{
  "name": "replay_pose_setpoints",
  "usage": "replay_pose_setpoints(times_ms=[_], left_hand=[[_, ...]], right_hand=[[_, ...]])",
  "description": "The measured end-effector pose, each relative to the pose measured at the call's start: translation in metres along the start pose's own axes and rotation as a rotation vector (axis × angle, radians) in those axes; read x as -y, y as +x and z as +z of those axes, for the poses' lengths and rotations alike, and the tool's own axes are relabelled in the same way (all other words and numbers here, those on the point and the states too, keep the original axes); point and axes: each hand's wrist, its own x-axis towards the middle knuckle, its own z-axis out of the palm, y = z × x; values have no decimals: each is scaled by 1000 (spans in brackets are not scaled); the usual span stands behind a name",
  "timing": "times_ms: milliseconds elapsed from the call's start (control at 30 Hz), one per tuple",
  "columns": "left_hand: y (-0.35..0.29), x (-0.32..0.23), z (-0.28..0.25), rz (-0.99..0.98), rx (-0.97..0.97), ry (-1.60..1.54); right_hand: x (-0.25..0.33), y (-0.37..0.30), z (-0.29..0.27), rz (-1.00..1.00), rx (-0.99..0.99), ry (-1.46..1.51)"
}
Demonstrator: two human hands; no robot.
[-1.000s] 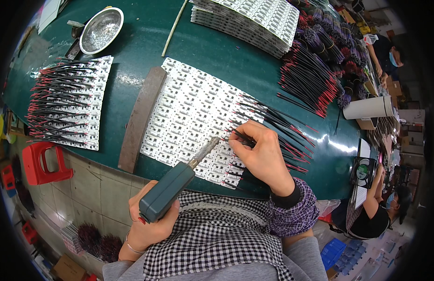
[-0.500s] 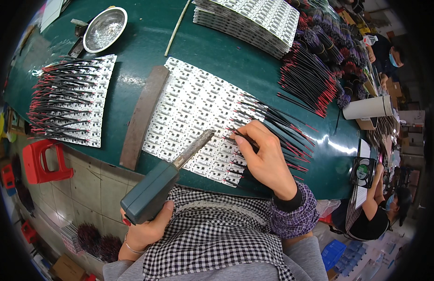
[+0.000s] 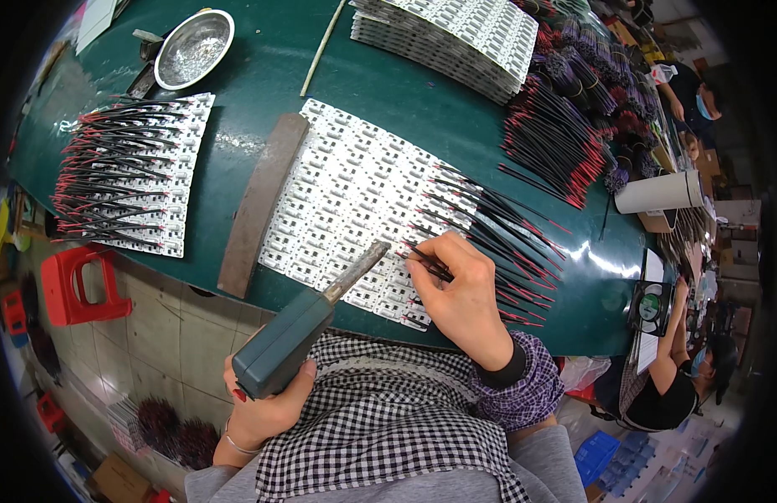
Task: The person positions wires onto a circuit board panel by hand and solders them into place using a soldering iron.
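My left hand [image 3: 269, 412] is wrapped round the green handle of a soldering gun [image 3: 285, 342]. Its metal tip points up and right, just above a white circuit board panel [image 3: 342, 189] with rows of small parts. Close to that tip, my right hand [image 3: 464, 298] pinches the end of a thin black wire [image 3: 426, 258] over the panel. Whether tip and wire touch I cannot tell. Several black wires with red ends [image 3: 514, 230] fan out to the right from the panel's right side. A brown bar [image 3: 263, 205] lies along the panel's left edge.
Left on the green table [image 3: 246, 67] are a wired panel [image 3: 175, 180] and a metal bowl [image 3: 191, 50]. At the back stand a stack of panels [image 3: 447, 46] and wire bundles [image 3: 556, 138]. A red stool [image 3: 82, 285] is on the floor; co-workers sit at right.
The soldering gun and my left hand have shifted slightly right and down at the handle. My right hand has moved a little left and down along the panel, still pinching.
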Motion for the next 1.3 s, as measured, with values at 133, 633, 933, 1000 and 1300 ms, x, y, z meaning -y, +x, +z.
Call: replay_pose_setpoints(times_ms=[133, 633, 933, 1000, 1300], left_hand=[[5, -3, 1, -30, 27, -66], [10, -11, 0, -63, 81, -69], [14, -19, -2, -59, 168, 15], [13, -18, -4, -74, 174, 31], [2, -11, -5, -97, 97, -4]], right_hand=[[-4, 0, 3, -24, -15, -11], [-1, 0, 4, -8, -12, -54], [-3, 0, 5, 5, -15, -61], [-3, 0, 5, -5, -18, -66], [-3, 7, 0, 17, 9, -51]])
